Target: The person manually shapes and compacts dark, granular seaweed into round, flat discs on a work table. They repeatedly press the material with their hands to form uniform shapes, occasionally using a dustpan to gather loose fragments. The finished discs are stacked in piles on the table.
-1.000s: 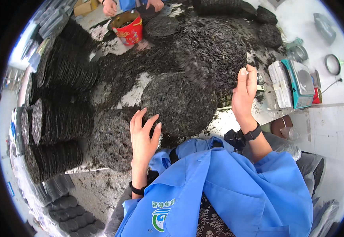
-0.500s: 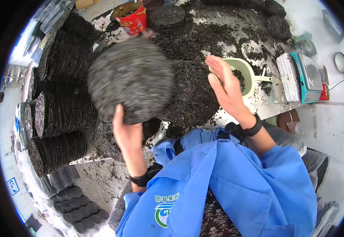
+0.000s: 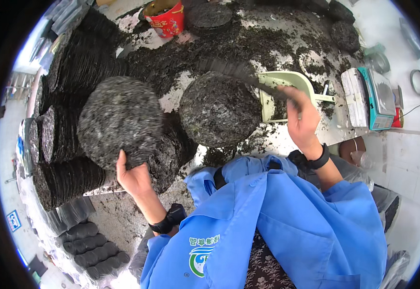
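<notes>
My left hand grips the lower edge of a round dark pressed disc, fingers curled behind it and thumb in front, holding it upright and tilted above the table — just beside the stacked discs. My right hand is closed on a dark flat tool, whose blade lies across the far edge of a second round disc lying flat before me. A pale green scoop sits just behind that hand; a scale stands to the right.
</notes>
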Demonstrator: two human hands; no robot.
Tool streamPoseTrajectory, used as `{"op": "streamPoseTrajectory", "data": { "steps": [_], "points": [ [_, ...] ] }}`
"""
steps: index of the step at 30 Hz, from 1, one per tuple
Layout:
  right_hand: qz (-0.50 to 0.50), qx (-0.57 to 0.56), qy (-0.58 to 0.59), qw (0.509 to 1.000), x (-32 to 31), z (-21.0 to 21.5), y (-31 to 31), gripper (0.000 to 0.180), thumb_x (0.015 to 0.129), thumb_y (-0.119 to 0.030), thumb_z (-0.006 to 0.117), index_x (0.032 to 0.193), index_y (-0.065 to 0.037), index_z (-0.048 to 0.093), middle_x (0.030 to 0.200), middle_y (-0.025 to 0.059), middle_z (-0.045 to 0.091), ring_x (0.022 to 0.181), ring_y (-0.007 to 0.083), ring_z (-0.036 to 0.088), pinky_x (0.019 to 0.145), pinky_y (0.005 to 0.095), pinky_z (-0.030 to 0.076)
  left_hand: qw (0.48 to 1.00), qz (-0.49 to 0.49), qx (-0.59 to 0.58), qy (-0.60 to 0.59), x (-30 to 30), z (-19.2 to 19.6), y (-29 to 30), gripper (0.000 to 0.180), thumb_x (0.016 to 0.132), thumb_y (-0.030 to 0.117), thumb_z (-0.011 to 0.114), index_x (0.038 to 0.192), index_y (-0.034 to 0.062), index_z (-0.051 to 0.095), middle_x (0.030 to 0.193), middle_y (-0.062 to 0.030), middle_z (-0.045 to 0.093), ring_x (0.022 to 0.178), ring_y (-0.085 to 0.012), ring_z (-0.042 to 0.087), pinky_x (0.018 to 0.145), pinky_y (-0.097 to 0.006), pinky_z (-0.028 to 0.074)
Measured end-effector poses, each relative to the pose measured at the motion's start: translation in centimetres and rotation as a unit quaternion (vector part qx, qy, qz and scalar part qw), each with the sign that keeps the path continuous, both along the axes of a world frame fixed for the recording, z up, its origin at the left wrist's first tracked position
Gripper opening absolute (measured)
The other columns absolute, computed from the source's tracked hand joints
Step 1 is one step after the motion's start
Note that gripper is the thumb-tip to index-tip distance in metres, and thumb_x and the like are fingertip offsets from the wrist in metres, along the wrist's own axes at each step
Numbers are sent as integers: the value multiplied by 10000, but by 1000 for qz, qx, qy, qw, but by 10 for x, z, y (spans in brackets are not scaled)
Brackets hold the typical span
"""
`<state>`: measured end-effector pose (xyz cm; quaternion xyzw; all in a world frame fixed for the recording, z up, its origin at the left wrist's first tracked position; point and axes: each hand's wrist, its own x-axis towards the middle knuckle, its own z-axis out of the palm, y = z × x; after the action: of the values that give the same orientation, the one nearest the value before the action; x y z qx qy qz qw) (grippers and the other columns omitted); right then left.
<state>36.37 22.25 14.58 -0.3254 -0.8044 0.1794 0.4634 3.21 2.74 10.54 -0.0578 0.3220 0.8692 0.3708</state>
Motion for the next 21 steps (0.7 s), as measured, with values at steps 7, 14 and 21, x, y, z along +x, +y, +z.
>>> {"op": "streamPoseTrajectory", "data": {
  "steps": [7,14,21],
  "points": [
    [82,-529,371,759,-55,-6,2,241,938,-137,523,1131,7,538,1018,21,603,888,72,542,802,230,443,982,-185,24,-12,82,-14,53,505,888,316,573,1310,84,420,1287,-108,499,1159,-276,493,1003,-441,392],
    [77,-450,221,862,-71,-13,-16,240,938,-159,536,1093,25,533,956,7,599,819,50,523,752,225,434,989,-141,-36,22,90,-5,55,434,870,90,611,1269,81,440,1201,-100,544,1082,-244,544,896,-423,487],
    [202,25,-369,907,-49,-39,-27,786,626,-532,714,1183,-22,495,1324,220,403,1281,362,332,1044,491,279,998,52,1,34,18,7,13,384,874,170,615,1197,-11,513,1200,-158,555,1093,-278,527,984,-466,412]
  ]
}}
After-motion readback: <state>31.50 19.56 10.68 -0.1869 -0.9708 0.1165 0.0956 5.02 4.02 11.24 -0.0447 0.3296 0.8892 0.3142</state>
